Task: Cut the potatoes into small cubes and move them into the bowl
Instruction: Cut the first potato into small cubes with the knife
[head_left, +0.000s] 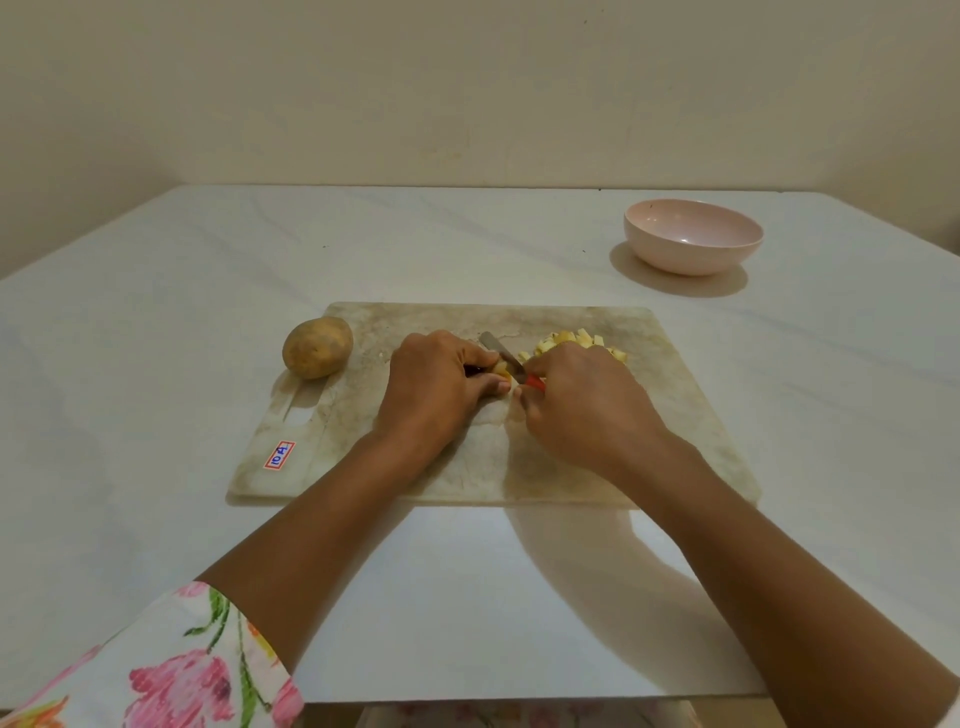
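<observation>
On my monitor, the curled fingers (480, 358) of the left hand (431, 389) pinch a pale potato piece (501, 370) down on the cutting board (675, 415). The right hand (582, 400) is closed round the orange handle of a knife (498, 351), whose blade slants across that piece. Just beyond the right knuckles I see a heap of potato cubes (576, 340) lying on the board. A whole potato (317, 347) rests at the board's far left corner. The pink bowl (693, 236) stands well apart, far right on the white table (156, 260). A floral sleeve (156, 665) covers the left upper arm.
</observation>
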